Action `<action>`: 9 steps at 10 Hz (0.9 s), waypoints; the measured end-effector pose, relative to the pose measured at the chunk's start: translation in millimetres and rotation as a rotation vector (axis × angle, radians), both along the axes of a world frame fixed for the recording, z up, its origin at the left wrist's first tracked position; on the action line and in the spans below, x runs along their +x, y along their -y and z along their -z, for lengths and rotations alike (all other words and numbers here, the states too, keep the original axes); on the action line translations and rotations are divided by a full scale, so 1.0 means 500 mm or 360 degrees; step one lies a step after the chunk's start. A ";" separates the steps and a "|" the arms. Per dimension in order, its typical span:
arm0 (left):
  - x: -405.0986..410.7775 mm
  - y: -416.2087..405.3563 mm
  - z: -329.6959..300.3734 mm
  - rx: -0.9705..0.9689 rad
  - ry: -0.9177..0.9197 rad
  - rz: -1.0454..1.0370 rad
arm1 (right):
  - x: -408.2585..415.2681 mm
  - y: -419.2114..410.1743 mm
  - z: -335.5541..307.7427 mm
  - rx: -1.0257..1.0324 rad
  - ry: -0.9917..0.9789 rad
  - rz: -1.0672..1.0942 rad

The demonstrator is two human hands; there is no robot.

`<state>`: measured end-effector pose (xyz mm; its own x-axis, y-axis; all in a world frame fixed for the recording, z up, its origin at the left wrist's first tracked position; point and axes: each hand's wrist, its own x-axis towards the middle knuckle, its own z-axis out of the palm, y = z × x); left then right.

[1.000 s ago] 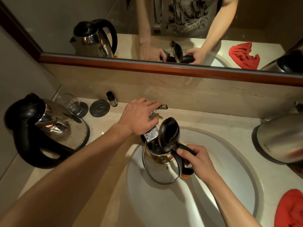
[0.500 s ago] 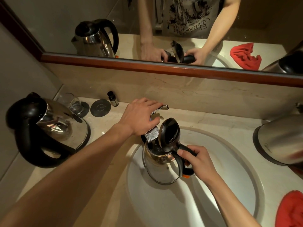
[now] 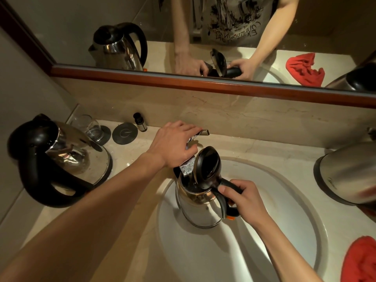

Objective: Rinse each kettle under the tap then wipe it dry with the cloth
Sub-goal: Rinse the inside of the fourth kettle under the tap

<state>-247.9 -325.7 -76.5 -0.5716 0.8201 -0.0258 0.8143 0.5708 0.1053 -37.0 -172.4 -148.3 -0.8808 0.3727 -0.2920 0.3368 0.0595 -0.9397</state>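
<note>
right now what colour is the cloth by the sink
Red. The cloth shows best in the head view, at the lower right beside the basin.

Legible marks: mirrored lettering on the shirt print (image 3: 237, 34) in the mirror, 12 o'clock; not readable with certainty. Power symbol on round grey disc (image 3: 125, 132) at 10 o'clock. Faint logo on steel kettle (image 3: 345, 176) at 3 o'clock, illegible.

Drinking glass (image 3: 87, 127) on dark coaster (image 3: 103, 134), second round coaster (image 3: 125, 133), small dark-capped bottle (image 3: 140, 122): grouped left of the left hand, by the backsplash.
</note>
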 end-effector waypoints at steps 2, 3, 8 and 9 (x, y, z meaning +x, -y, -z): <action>0.000 0.000 0.002 0.0010 -0.0002 -0.0005 | 0.002 0.000 -0.001 -0.0005 0.0004 0.0018; 0.001 -0.001 0.002 0.0016 -0.0004 -0.0002 | 0.001 -0.001 -0.001 -0.0001 0.0006 0.0014; 0.000 0.000 0.005 0.0017 -0.0008 0.0001 | 0.001 0.003 -0.008 0.0027 0.0013 0.0024; -0.001 0.001 0.006 0.0012 -0.0013 0.0002 | 0.003 0.007 -0.010 0.0046 0.0010 0.0013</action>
